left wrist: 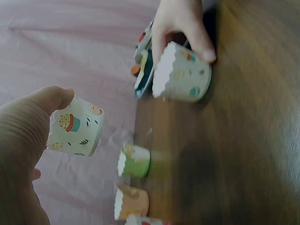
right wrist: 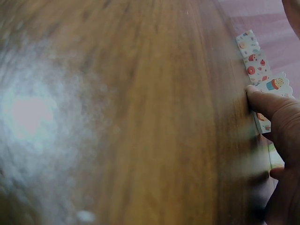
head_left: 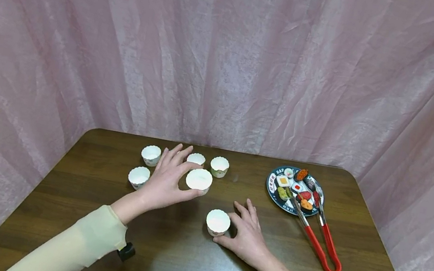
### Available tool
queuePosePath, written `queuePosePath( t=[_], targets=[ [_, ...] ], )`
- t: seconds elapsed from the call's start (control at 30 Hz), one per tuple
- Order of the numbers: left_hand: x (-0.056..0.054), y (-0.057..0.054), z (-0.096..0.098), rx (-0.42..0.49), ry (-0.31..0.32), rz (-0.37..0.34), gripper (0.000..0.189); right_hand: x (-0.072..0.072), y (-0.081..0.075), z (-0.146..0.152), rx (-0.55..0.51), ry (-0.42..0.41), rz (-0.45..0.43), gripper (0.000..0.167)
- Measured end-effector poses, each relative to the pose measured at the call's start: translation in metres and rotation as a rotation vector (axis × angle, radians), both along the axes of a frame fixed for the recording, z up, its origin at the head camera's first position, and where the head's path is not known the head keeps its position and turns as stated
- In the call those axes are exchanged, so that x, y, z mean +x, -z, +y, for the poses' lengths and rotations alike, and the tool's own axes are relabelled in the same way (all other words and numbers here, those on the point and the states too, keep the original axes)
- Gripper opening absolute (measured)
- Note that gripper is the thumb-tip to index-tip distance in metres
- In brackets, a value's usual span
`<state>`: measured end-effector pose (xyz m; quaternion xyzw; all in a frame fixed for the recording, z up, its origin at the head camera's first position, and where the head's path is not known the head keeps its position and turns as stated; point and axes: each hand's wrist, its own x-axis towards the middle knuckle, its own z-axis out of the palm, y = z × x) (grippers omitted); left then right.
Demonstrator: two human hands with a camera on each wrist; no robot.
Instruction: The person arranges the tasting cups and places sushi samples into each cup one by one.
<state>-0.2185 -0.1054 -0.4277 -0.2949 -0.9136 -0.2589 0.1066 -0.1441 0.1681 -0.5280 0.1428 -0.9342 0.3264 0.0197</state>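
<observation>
My left hand (head_left: 168, 177) grips a white paper baking cup (head_left: 199, 180) between thumb and fingers. In the left wrist view that cup (left wrist: 76, 126) is off the table, its side printed with a cupcake and leaves. Nearer me, my right hand (head_left: 247, 235) pinches a second paper baking cup (head_left: 217, 223), which is at the tabletop. Its printed side (left wrist: 185, 77) shows in the left wrist view, thumb near the base. Several more baking cups stand around the left hand, among them a green one (left wrist: 134, 160) and an orange one (left wrist: 132, 202).
A round dark plate (head_left: 272, 194) with several sushi-like pieces lies at the right rear of the wooden table (head_left: 109, 150). Red-handled tongs (head_left: 321, 248) lean on the plate, their handle end toward me. A pink curtain (head_left: 230, 60) hangs behind the table.
</observation>
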Motion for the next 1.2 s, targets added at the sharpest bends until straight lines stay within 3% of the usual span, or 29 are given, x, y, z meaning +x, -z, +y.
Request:
queuePosePath(
  t=[0.33,0.8,1.03,1.2],
  targets=[
    [-0.011,0.007,-0.017,-0.067,-0.089,-0.04,0.064,0.001,0.0,0.0,0.003,0.004,0.003,0.054],
    [-0.024,0.045,-0.012,-0.206,-0.097,-0.087,0.066,0.001,0.001,0.0,0.003,0.002,0.006,0.054],
    [-0.028,0.055,-0.01,-0.282,-0.121,-0.107,0.067,0.002,0.0,-0.001,0.001,0.002,0.001,0.054],
    [-0.03,0.059,-0.01,-0.289,-0.133,-0.103,0.067,0.002,-0.001,-0.001,0.001,-0.003,0.007,0.053]
  ],
)
